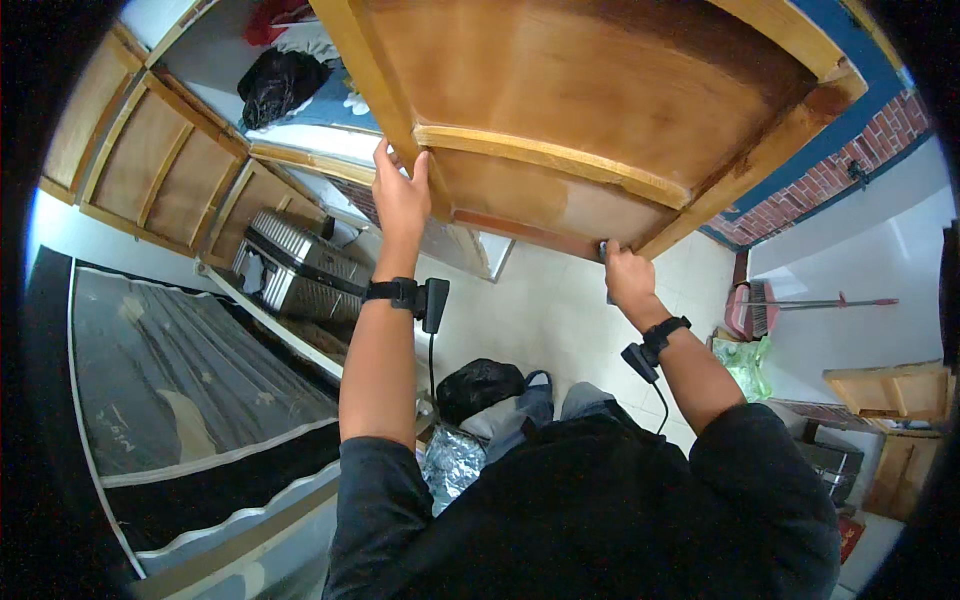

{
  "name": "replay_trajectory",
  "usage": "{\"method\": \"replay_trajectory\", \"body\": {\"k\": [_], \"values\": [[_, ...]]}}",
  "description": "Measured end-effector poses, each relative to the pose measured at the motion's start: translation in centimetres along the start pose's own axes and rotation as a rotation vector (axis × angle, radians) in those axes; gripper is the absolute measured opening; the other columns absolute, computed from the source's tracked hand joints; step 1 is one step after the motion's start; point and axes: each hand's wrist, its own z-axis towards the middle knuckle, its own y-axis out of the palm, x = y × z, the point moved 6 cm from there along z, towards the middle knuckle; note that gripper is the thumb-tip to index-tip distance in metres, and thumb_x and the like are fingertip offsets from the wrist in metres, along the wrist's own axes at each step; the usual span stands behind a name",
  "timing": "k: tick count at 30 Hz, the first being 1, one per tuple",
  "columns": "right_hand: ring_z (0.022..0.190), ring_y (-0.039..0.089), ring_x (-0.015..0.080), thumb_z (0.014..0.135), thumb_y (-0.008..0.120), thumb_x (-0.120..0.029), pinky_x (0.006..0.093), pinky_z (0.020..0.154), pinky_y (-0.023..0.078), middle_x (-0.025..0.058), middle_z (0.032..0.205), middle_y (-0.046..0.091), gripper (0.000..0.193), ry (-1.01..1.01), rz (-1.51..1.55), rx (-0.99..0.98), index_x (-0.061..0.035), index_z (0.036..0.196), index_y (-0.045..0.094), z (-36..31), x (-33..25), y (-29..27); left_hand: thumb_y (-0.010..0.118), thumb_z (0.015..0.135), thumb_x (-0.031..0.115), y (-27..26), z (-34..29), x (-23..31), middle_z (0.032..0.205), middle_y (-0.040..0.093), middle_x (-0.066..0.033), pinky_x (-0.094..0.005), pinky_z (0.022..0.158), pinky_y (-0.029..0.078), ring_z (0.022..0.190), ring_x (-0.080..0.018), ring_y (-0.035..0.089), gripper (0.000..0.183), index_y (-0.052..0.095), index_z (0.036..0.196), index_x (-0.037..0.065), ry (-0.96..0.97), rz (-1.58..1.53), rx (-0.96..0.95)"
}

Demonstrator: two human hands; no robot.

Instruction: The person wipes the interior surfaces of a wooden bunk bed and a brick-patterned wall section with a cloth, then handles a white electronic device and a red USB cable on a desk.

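Wood-framed door panel (pixel 590 100) stands ahead of the person, above the tiled floor (pixel 520 320). Left hand (pixel 402 205) grips its left edge, thumb on the near face, presumably to steady it. Right hand (pixel 630 280) is curled around a small dark object (pixel 604 250) by the bottom edge, probably for close control; object mostly hidden, type unclear. Broom (pixel 758 308) beside the wall (pixel 860 250), likely kept out of the way.

No text, number or sign can be read, the small pale marks on the grey translucent mesh curtain (pixel 185 365) being illegible.
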Motion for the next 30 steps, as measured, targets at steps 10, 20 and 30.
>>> {"method": "replay_trajectory", "body": {"k": [10,20,30], "values": [[0.064,0.061,0.0382,0.080,0.059,-0.015,0.0476,0.054,0.048,0.0162,0.073,0.062,0.017,-0.066,0.587,0.532,-0.0088,0.094,0.051,2.1,-7.4,-11.0,0.064,0.083,0.013,-0.3,-0.4,1.1,0.097,0.062,-0.0250,-0.0418,0.077,0.047,0.091,-0.0382,0.060,0.051,0.039,0.125,0.000,0.001,-0.011,0.013],[0.072,0.061,0.0405,0.080,0.061,-0.019,0.0484,0.061,0.048,0.0211,0.078,0.063,0.027,0.303,0.620,0.230,-0.0081,0.101,0.047,0.6,-5.1,0.4,0.066,0.082,0.015,0.0,0.5,0.4,0.097,0.063,-0.0232,-0.0408,0.078,0.048,0.092,-0.0360,0.061,0.051,0.039,0.123,0.000,-0.002,0.022,0.014],[0.077,0.061,0.0406,0.077,0.066,-0.026,0.0486,0.066,0.048,0.0221,0.085,0.063,0.032,0.483,0.730,0.223,-0.0053,0.097,0.052,2.1,-7.0,1.1,0.065,0.083,0.016,0.1,0.2,0.9,0.098,0.063,-0.0227,-0.0393,0.079,0.048,0.092,-0.0338,0.062,0.050,0.040,0.122,0.000,-0.053,0.028,-0.006]]}}
